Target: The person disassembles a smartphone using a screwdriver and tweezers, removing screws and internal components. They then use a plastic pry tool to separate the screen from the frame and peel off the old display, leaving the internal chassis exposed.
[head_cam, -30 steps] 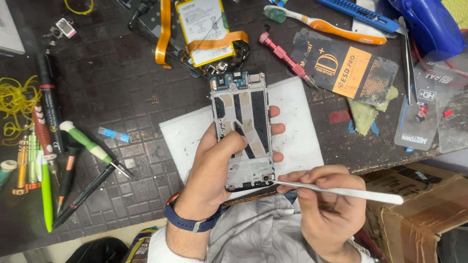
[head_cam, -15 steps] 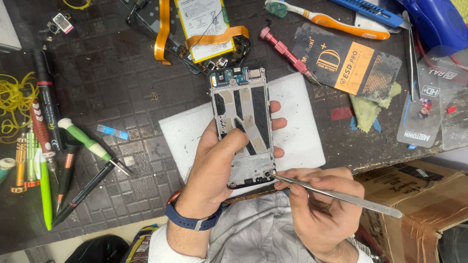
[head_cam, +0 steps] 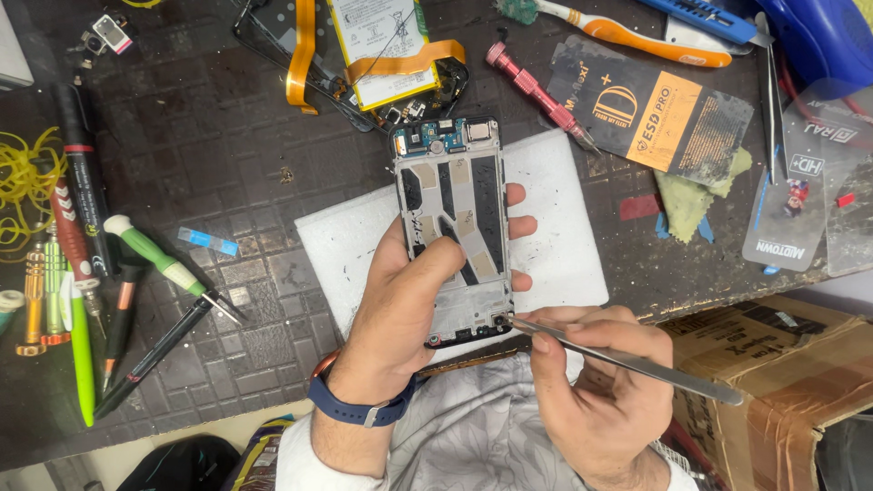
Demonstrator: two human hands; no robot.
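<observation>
My left hand (head_cam: 400, 309) grips an opened phone frame (head_cam: 452, 227) from below, thumb across its middle, fingertips showing on its right edge. The frame shows a grey metal midplate with a small circuit board at its top end. My right hand (head_cam: 596, 391) pinches a slim metal spudger (head_cam: 627, 362); its tip touches the frame's lower right corner. The frame is held over a white foam pad (head_cam: 555, 245) on the dark work mat (head_cam: 218, 173). A dark blue band is on my left wrist.
A phone back with a white battery and orange flex cables (head_cam: 373, 45) lies above the frame. A pink screwdriver (head_cam: 536, 86), a black-and-orange packet (head_cam: 650, 114), a toothbrush (head_cam: 637, 32), and pens and drivers (head_cam: 82, 273) lie around. A cardboard box (head_cam: 782, 364) stands at lower right.
The spudger has tilted from near level to slanting down to the right, its tip moving onto the frame's lower right corner. My left hand and the frame have barely shifted.
</observation>
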